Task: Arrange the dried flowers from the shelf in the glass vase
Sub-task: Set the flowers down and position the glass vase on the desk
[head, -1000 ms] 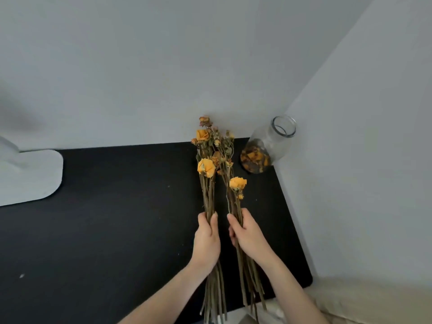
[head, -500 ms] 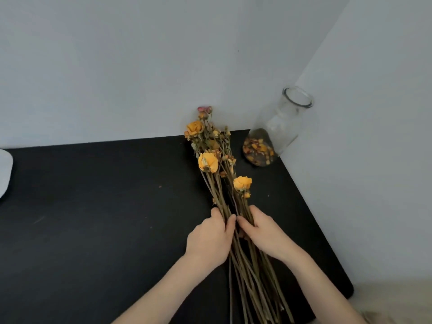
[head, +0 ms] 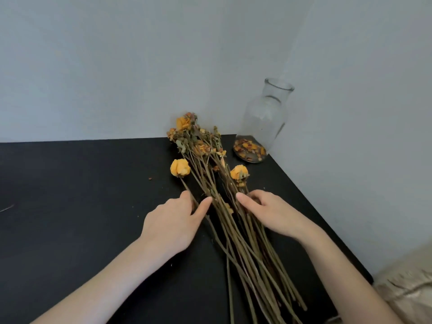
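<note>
1. Two bare hands show in the head view, both on a bundle of dried yellow-orange roses with long brown stems [head: 245,253]. It lies flat on the matte black tabletop [head: 70,206], blooms toward the wall and cut ends toward the camera.
2. I see the left hand [head: 173,220] lying spread at the bundle's left edge, thumb straight against the stems and fingers loose, clasping nothing.
3. On the bundle's right edge is the right hand [head: 268,211], thumb laid across the stems and fingers bent over their far side. I cannot tell whether it clasps them or merely rests.
4. I find the clear bottle-shaped glass vase [head: 266,118] upright in the back right corner, near the blooms but apart from them, with a layer of orange dried petals [head: 250,148] at its bottom.
5. Behind everything is a pale grey wall [head: 117,66]; crumpled beige fabric [head: 406,288] lies past the table's right edge.
</note>
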A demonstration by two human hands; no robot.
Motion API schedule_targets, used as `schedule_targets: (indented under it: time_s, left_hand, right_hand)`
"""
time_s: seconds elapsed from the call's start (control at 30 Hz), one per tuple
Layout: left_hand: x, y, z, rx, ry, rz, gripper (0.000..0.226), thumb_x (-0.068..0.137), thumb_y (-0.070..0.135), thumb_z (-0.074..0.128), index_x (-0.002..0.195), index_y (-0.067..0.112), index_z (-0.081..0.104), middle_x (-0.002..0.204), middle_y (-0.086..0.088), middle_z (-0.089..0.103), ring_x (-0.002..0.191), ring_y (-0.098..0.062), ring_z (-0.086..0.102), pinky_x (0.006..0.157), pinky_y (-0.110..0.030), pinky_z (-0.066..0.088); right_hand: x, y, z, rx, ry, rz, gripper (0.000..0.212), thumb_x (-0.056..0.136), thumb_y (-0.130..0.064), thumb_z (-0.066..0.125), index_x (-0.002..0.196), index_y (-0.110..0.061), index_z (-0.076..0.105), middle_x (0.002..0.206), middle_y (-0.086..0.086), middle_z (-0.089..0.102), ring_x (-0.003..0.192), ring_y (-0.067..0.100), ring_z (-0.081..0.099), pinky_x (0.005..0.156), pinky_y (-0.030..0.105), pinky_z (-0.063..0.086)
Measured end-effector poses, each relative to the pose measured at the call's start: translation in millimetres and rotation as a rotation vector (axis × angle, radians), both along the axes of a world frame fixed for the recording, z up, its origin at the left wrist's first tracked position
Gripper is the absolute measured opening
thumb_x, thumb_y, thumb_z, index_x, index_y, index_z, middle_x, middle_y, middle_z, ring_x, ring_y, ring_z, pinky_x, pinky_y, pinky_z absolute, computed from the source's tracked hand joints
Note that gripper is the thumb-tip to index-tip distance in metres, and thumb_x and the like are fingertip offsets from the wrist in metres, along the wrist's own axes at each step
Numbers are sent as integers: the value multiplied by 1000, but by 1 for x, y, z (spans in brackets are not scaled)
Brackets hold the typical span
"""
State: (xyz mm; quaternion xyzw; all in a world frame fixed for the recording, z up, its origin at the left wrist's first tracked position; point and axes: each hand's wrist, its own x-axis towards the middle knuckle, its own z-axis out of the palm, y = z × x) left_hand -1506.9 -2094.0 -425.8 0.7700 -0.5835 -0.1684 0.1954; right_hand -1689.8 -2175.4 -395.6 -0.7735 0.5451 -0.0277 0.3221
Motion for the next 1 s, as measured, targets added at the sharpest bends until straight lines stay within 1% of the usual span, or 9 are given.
schedule_targets:
  time_s: [0.17,0.3,0.37,0.43,0.53,0.6,0.73,0.83,1.0]
  left_hand:
    - [13,-4,15,-161,-24,87,43,89,61,29,82,21,45,66,4,56,61,-14,55,51,-29,39]
    - [16,-49,47,-414,248,31,35,85,51,51,100,21,44,72,3,54,65,-10,54,54,-25,38]
    - [7,-83,64,-450,344,-53,49,81,47,62,114,16,43,88,2,54,78,-10,53,64,-23,41]
    - [-8,-117,75,-410,440,-113,72,76,44,69,130,11,34,112,-3,52,99,-14,52,80,-25,43]
    - [-30,-161,75,-362,562,-119,101,70,39,77,144,9,15,145,-11,31,131,-23,34,105,-34,33]
    - [-41,-183,67,-329,624,-105,113,67,37,80,146,9,5,152,-11,18,138,-25,24,111,-38,26]
    - [-57,-216,46,-243,703,-103,121,64,35,83,147,10,-2,155,-9,14,139,-24,21,111,-38,26]
    - [-61,-228,34,-223,773,-120,126,60,37,84,148,15,-3,156,-5,10,141,-22,17,110,-35,25]
    - [-59,-237,26,-311,804,-123,119,54,39,87,145,20,12,151,-4,25,136,-20,27,105,-32,29]
  right_hand:
    - [-8,-11,19,-88,-37,-45,50,87,-64,30,104,-25,56,87,-5,63,80,10,60,76,33,51]
    - [-9,-50,48,-364,-80,-176,52,92,-56,33,99,-11,58,89,5,64,71,15,56,60,31,43]
    - [-9,-76,66,-469,-119,-259,52,91,-56,39,110,-10,55,106,9,63,85,20,58,66,28,37]
    - [-11,-103,82,-505,-227,-326,66,86,-57,49,128,-6,44,126,13,54,109,26,54,79,28,37]
    - [-8,-138,96,-446,-379,-358,84,79,-54,63,139,-5,32,142,14,40,127,27,43,95,33,37]
    - [-1,-155,97,-326,-449,-346,87,76,-49,69,141,-5,31,144,12,39,130,26,40,102,33,36]
    - [18,-173,84,-247,-629,-233,60,75,-27,77,127,-10,53,130,7,57,120,19,52,104,36,41]
    - [22,-181,72,-267,-792,-314,67,71,-24,80,129,-10,49,132,5,54,123,17,49,103,32,39]
    - [22,-185,65,-312,-851,-377,65,68,-26,82,125,-15,52,131,0,55,121,11,49,94,24,38]
